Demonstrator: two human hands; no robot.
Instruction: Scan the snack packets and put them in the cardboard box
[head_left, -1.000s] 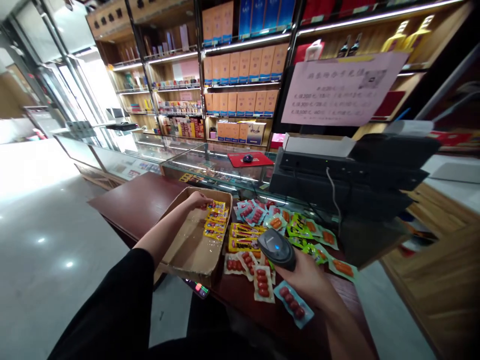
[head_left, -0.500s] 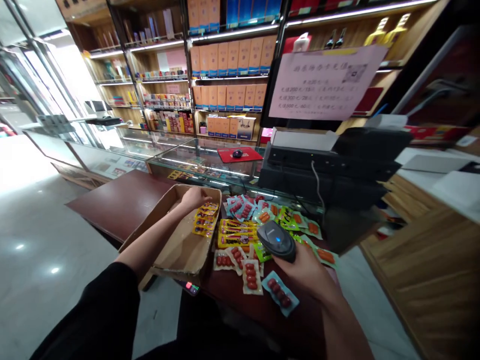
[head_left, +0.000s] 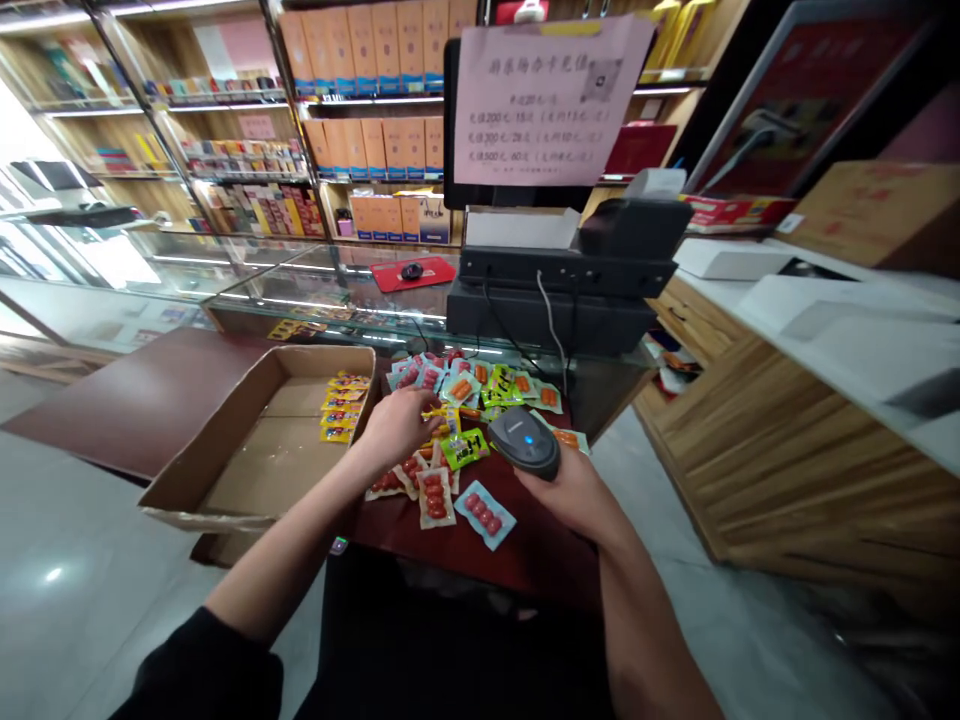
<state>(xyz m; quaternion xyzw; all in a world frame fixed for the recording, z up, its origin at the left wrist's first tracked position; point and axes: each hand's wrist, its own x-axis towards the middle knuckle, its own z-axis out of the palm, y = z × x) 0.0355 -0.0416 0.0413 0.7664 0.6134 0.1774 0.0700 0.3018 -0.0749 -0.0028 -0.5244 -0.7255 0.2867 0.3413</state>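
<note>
My right hand (head_left: 574, 490) grips a dark grey barcode scanner (head_left: 525, 440) with a blue light on top. Over the pile at the table's middle, my left hand (head_left: 397, 428) has its fingers curled onto yellow snack packets (head_left: 450, 420), partly hidden under it. Around them lie green packets (head_left: 466, 449) and clear packs of small sausages (head_left: 435, 497). One blue-edged sausage pack (head_left: 486, 513) lies apart near the table's front. To the left stands an open cardboard box (head_left: 259, 465), with a row of yellow packets (head_left: 343, 408) along its right side.
Behind the pile runs a glass display counter (head_left: 330, 290) with a mouse (head_left: 412, 271) on a red pad. A black cash-register unit (head_left: 555, 310) with cables and a monitor bearing a pink notice (head_left: 547, 110) stand at the back. A wooden cabinet (head_left: 780, 440) rises on the right.
My left hand has moved from inside the cardboard box rightward to the yellow packets in the pile. The scanner stays in my right hand. The view has swung to the right.
</note>
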